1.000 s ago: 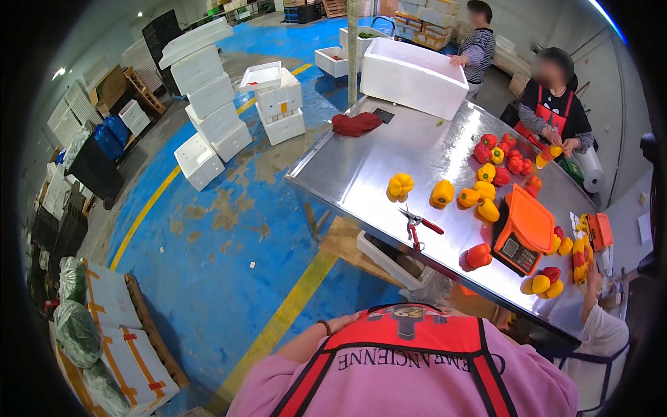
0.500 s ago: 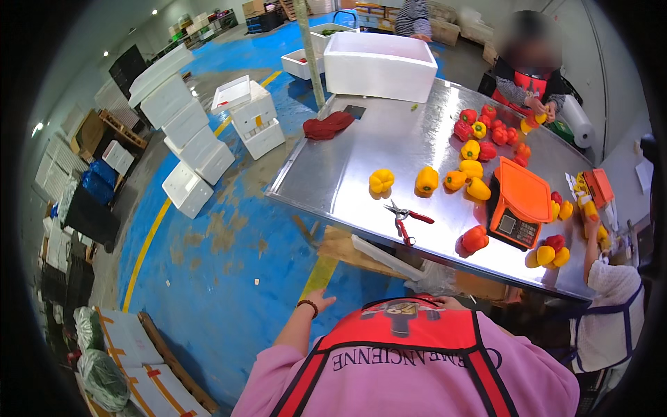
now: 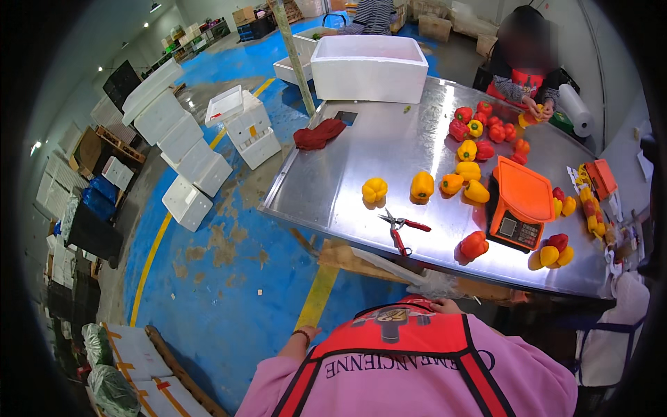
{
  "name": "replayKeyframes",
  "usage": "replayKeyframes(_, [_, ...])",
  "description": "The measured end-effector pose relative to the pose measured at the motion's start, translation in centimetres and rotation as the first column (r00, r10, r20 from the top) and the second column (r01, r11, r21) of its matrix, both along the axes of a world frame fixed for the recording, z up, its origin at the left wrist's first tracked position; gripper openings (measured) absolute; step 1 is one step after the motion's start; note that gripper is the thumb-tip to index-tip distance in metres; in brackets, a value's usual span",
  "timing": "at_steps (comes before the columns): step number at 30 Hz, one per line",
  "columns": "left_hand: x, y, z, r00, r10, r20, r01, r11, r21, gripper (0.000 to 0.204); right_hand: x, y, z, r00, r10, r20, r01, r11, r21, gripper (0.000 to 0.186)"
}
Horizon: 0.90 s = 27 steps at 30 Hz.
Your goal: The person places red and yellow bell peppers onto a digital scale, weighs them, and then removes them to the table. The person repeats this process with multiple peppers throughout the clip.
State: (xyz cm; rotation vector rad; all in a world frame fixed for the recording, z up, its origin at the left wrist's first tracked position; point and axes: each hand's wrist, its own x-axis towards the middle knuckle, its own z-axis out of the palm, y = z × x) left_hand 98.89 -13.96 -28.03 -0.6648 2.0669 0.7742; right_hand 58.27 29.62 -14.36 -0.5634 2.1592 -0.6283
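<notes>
My left hand [image 3: 306, 335], a bracelet at its wrist, hangs low beside my apron, over the blue floor. Its fingers look loosely apart, with nothing seen in them. My right hand [image 3: 448, 306] rests by the top of the red apron [image 3: 424, 325], fingers mostly hidden. Ahead on the metal table [image 3: 389, 149] lie red-handled pruning shears [image 3: 417, 225], blades spread. Near them are a yellow bell pepper [image 3: 374, 190], another yellow pepper [image 3: 422, 185] and a red bell pepper [image 3: 474, 244]. An orange scale [image 3: 526, 189] stands to their right.
Across the table a person's hands [image 3: 540, 111] hold a yellow pepper. More red and yellow peppers [image 3: 497, 132] lie mid-table. A white foam box [image 3: 368, 73] and dark red cloth [image 3: 318, 133] occupy the far left. Foam boxes [image 3: 184, 149] are stacked on the floor.
My left hand has drawn back toward my body, lower in view. The view has shifted slightly. The arm reaching to the peppers at the right edge has gone from sight.
</notes>
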Motion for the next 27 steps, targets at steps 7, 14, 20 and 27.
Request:
replayKeyframes(7, [-2.3, 1.5, 8.7, 0.534, 0.844, 0.045, -0.837, 0.520, 0.172, 0.064, -2.3, -0.5, -3.4, 0.979, 0.195, 0.066, -0.203, 0.968, 0.150, 0.047])
replayKeyframes(14, [0.3, -0.1, 5.2, 0.480, 0.828, -0.290, -0.822, 0.540, 0.182, 0.061, -2.9, -9.0, -1.0, 0.837, 0.540, 0.088, -0.545, 0.811, 0.213, 0.046])
replayKeyframes(20, [7.5, -7.5, 5.2, 0.245, 0.969, 0.009, -0.957, 0.241, 0.163, 0.063, 0.7, -23.0, 0.7, 0.825, 0.562, 0.057, -0.564, 0.826, 0.028, 0.045])
replayKeyframes(27, [19.2, -18.3, 9.1, 0.349, 0.917, 0.195, -0.937, 0.348, 0.039, 0.066, 4.9, -49.7, 18.1, 0.855, 0.502, -0.128, -0.513, 0.787, -0.342, 0.048])
